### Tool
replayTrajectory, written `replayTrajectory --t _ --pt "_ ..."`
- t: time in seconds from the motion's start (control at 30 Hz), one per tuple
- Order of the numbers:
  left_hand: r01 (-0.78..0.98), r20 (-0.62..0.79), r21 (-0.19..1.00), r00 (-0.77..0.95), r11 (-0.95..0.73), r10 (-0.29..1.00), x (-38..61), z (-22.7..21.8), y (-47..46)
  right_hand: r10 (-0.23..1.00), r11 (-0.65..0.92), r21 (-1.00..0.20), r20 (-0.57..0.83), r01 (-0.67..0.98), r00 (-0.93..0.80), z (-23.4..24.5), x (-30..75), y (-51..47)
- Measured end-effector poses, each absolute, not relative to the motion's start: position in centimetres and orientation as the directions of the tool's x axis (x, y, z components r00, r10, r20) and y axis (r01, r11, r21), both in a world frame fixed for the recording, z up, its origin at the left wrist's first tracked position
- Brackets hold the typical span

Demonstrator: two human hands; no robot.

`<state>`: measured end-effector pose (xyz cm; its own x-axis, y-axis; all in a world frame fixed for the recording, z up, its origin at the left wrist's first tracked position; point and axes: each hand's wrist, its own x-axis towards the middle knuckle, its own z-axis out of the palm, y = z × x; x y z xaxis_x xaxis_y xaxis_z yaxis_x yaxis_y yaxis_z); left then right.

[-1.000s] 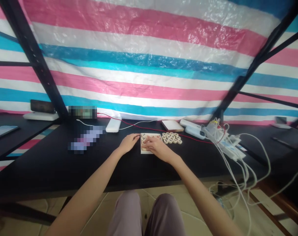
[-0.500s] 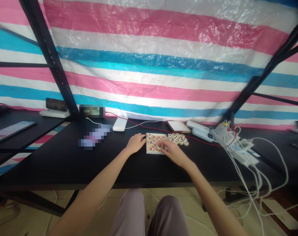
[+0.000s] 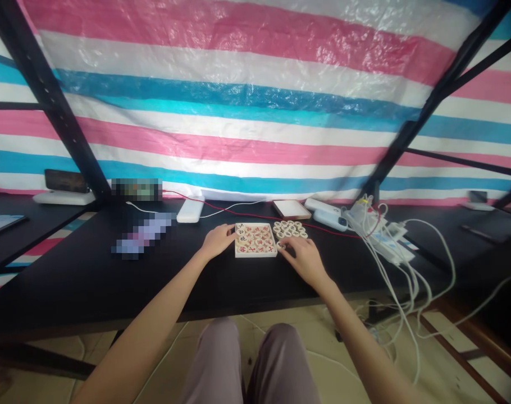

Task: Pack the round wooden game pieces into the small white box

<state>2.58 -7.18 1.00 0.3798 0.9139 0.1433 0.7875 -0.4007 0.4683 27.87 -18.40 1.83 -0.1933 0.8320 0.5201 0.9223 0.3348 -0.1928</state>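
A square white box [image 3: 256,256] lies on the dark table, holding rows of round Chinese chess pieces [image 3: 259,237] with red and black characters. The fingers and thumb of my left hand [image 3: 218,241] are closed against the box's left side. Just off its right edge, my right hand [image 3: 304,258] pinches a single Chinese chess piece [image 3: 281,246] between thumb and fingertips; part of that piece is covered. Behind this hand sits a cluster of loose Chinese chess pieces [image 3: 290,228], the nearest ones partly hidden by my fingers.
A shallow lid-like tray [image 3: 292,210] lies behind the pieces. White power banks [image 3: 330,220] and a tangle of cables on power strips [image 3: 382,235] are to the right. Another white device [image 3: 190,211] and a blurred item [image 3: 144,234] lie left. A red cable [image 3: 238,215] crosses behind.
My right hand has moved from over the box to beside its right edge, and a chess piece now shows at its fingertips. My left hand stays at the box. The view has shifted right.
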Motion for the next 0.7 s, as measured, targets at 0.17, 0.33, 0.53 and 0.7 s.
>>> replayTrajectory --t 0.17,0.33,0.53,0.7 --pt "0.755 0.14 0.515 0.394 -0.406 0.909 2.2 0.9 -7.2 0.854 0.302 -0.155 0.483 0.941 -0.195 1.3 28.1 -18.0" --pt "0.743 0.127 0.534 0.401 -0.403 0.907 1.9 1.1 -7.4 0.837 0.306 -0.106 0.505 0.946 -0.214 1.0 29.2 -17.4" --pt "0.721 0.155 0.541 0.42 -0.433 0.894 1.7 0.7 -7.4 0.84 0.273 -0.045 0.497 0.961 -0.215 0.9 29.3 -17.3" --pt "0.718 0.16 0.536 0.43 -0.444 0.889 1.8 0.6 -7.1 0.844 0.25 -0.062 0.502 0.966 -0.186 1.5 28.6 -17.4"
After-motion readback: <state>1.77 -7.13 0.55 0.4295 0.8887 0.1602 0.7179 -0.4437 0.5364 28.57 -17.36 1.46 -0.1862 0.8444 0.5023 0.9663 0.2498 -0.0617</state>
